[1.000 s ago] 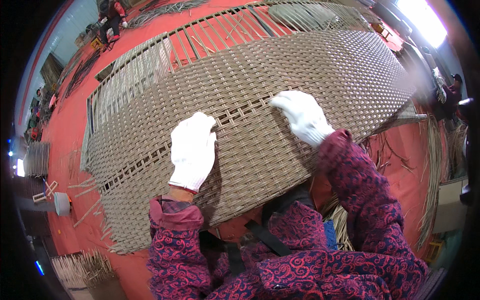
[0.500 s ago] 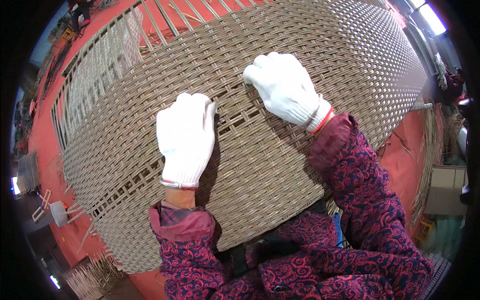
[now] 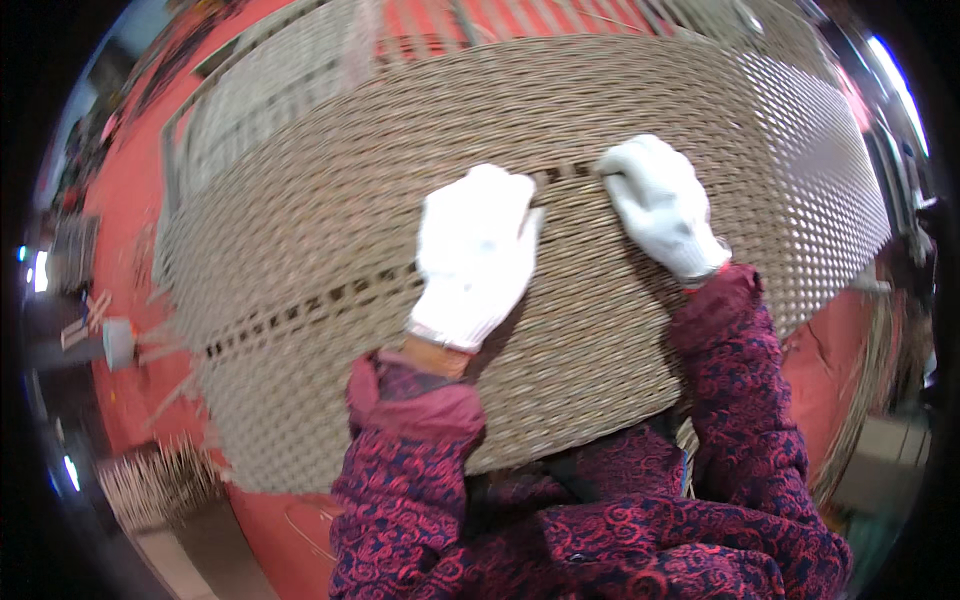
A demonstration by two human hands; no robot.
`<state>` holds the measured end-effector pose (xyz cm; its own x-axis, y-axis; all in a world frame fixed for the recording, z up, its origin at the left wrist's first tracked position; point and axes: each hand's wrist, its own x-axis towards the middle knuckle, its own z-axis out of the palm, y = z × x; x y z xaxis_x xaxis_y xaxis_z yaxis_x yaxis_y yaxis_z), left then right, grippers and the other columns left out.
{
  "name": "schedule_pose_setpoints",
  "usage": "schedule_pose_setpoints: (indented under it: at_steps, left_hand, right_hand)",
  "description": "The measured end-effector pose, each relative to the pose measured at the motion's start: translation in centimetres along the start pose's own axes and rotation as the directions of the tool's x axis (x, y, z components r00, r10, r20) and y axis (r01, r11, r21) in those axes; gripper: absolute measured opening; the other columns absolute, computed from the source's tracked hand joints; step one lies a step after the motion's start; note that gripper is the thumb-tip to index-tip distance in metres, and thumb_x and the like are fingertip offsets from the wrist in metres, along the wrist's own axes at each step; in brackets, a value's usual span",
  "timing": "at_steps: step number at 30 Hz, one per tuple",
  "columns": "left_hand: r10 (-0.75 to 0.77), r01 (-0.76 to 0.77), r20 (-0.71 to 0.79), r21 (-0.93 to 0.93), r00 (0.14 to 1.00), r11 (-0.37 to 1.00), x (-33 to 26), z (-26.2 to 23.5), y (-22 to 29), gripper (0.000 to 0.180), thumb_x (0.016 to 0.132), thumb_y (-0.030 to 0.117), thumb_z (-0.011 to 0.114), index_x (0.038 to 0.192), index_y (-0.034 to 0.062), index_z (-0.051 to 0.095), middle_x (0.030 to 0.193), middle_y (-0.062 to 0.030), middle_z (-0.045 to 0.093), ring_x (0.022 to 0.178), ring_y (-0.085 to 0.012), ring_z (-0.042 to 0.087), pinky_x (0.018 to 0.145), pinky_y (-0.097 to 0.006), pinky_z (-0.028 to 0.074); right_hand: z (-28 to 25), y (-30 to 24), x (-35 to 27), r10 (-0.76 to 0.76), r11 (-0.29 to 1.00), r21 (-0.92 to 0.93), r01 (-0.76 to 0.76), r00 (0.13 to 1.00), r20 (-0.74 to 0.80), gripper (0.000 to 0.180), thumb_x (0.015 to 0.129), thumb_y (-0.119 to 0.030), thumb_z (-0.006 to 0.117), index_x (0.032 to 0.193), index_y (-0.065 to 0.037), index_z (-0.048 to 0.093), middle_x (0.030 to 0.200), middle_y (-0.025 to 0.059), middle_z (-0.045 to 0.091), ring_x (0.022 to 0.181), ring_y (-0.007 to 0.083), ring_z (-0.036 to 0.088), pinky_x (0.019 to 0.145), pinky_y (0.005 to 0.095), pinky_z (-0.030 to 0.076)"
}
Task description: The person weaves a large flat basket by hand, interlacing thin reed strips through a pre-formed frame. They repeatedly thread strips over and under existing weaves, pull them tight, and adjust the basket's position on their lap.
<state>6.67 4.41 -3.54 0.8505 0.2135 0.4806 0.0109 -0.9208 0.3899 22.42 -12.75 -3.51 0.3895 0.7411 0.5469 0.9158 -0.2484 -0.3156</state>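
A large brownish wicker panel (image 3: pixel 590 340) lies in front of me, its near edge at my lap. Both my hands wear white knit gloves with red cuffs. My left hand (image 3: pixel 472 255) rests on the weave with its fingers curled down, fingertips hidden. My right hand (image 3: pixel 660 205) is closed at the weave farther right, thumb tucked against the fingers. A short open slit (image 3: pixel 568 172) in the weave shows between the hands. To the left of my left hand, a row of gaps (image 3: pixel 310 302) runs toward the panel's left edge, where loose strand ends stick out.
Beyond the panel a slatted frame (image 3: pixel 265 85) stands on the red floor (image 3: pixel 130 240). A pale container (image 3: pixel 118 343) sits at left. A bundle of thin sticks (image 3: pixel 165 485) is at lower left, and long strands (image 3: pixel 865 375) hang at right near a box (image 3: pixel 893 440).
Both hands have moved right along the panel, and the whole view has shifted and blurred. More of the gap row now shows left of my left hand.
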Motion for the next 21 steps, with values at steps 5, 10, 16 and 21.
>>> schedule_pose_setpoints:
  at_steps: [5, 10, 16, 21]
  left_hand:
    - [0.08, -0.076, -0.17, 0.03, 0.982, 0.997, -4.7, -3.2, -2.1, 0.036, 0.08, 0.01, 0.079, 0.115, 0.0088, 0.069, 0.118, -0.0135, 0.069, 0.116, -0.0331, 0.064, 0.1, -0.043, 0.05]
    - [-0.061, 0.12, -0.185, 0.323, 0.981, 0.939, -9.5, -10.8, -9.2, 0.036, 0.083, 0.015, 0.078, 0.117, 0.0089, 0.069, 0.121, -0.0153, 0.067, 0.11, -0.0348, 0.063, 0.098, -0.044, 0.051]
    - [-0.089, 0.152, -0.181, 0.376, 0.98, 0.914, -11.3, -12.7, -12.8, 0.023, 0.088, 0.013, 0.074, 0.11, 0.012, 0.07, 0.108, -0.0083, 0.068, 0.099, -0.0308, 0.064, 0.09, -0.043, 0.051]
    - [-0.146, 0.224, -0.226, 0.37, 0.963, 0.902, -10.7, -14.0, -14.8, 0.011, 0.089, 0.013, 0.073, 0.099, 0.0113, 0.071, 0.096, -0.0067, 0.068, 0.09, -0.0284, 0.064, 0.081, -0.04, 0.052]
  right_hand:
    - [0.2, -2.2, -0.1, 0.13, 0.991, 0.012, -0.13, 0.985, -0.109, 0.028, 0.083, 0.001, 0.066, 0.109, -0.007, 0.066, 0.102, 0.0133, 0.067, 0.095, 0.035, 0.066, 0.085, 0.0424, 0.054]
    - [4.0, -8.0, 1.7, -0.161, 0.987, 0.009, 0.163, 0.984, -0.075, 0.027, 0.082, -0.001, 0.056, 0.107, -0.006, 0.065, 0.101, 0.0126, 0.067, 0.095, 0.0346, 0.065, 0.083, 0.0441, 0.052]
    - [10.8, -14.1, 4.8, -0.216, 0.976, 0.028, 0.216, 0.976, 0.006, 0.028, 0.079, -0.005, 0.059, 0.107, -0.01, 0.062, 0.097, 0.0064, 0.06, 0.094, 0.0277, 0.059, 0.082, 0.0407, 0.045]
    - [12.3, -14.8, 5.4, -0.208, 0.977, -0.033, 0.209, 0.977, 0.04, 0.027, 0.078, -0.006, 0.061, 0.105, -0.011, 0.061, 0.092, 0.0055, 0.057, 0.089, 0.0263, 0.057, 0.079, 0.0396, 0.043]
